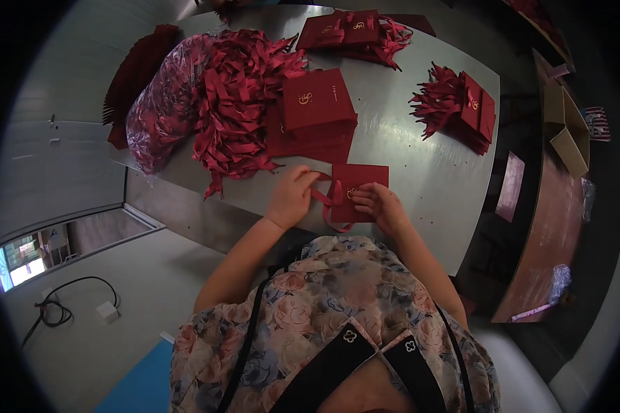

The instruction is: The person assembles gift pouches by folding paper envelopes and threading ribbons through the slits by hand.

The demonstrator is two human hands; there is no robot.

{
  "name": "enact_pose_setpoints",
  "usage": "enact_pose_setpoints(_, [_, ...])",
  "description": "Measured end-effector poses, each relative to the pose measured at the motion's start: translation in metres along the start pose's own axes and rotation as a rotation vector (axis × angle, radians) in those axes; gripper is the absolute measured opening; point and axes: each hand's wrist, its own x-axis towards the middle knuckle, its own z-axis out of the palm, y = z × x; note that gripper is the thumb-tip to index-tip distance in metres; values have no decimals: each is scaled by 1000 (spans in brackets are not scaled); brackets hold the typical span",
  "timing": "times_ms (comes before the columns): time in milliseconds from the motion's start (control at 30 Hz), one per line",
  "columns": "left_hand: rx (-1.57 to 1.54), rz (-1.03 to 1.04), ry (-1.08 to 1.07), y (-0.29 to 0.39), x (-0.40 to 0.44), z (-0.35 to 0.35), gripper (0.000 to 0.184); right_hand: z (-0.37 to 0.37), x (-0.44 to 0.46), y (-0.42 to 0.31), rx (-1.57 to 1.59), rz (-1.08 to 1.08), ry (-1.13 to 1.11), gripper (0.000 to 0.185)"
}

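Observation:
A small dark-red paper bag [373, 175] with a gold logo lies flat near the table's front edge. A red ribbon [337, 196] runs across its left side, and a loop hangs past the lower edge. Pinched between the fingertips of my left hand [291, 198] is part of this ribbon, just left of the bag. The spread, slightly bent fingers of my right hand [384, 206] rest on the bag's face beside the logo. Right behind the bag stands a stack of similar red bags [320, 103]. A big heap of cut red ribbons [234, 96] lies to its left.
A clear plastic sack of ribbons [169, 103] leans by the heap. Beribboned bags form one pile [344, 34] at the back and another [472, 110] at the right on the metal table [420, 179]. An open cardboard box [565, 131] stands on the brown table beyond.

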Motion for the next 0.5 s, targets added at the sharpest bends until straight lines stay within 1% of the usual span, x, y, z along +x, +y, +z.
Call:
enact_pose_setpoints(33, [4,7,4,8,3,5,37,-2,0,1,23,1,-9,33])
enact_pose_setpoints(100, [202,352,-184,19,13,10,38,-4,0,0,43,-13,-31,34])
enact_pose_setpoints(133, [213,362,-175,16,14,16,38,-3,-1,-1,44,-12,-25,34])
enact_pose_setpoints(200, [321,430,-340,5,17,30,38,-3,-4,-2,43,-21,-28,34])
enact_pose_setpoints(267, [332,465,-343,-6,23,35,38,-4,-5,-3,59,-17,-37,34])
enact_pose_setpoints(333, [372,561,-357,-7,29,34,38,-1,-10,-9,42,-37,-53,35])
enact_pose_setpoints(367, [376,563,-359,-8,31,34,38,-1,-14,-12,24,-54,-65,35])
enact_pose_setpoints(433, [435,682,-294,-2,38,29,35,0,-21,-22,56,-85,-78,35])
enact_pose_setpoints(500, [393,690,-269,5,47,24,35,1,-32,-36,91,-112,-88,35])
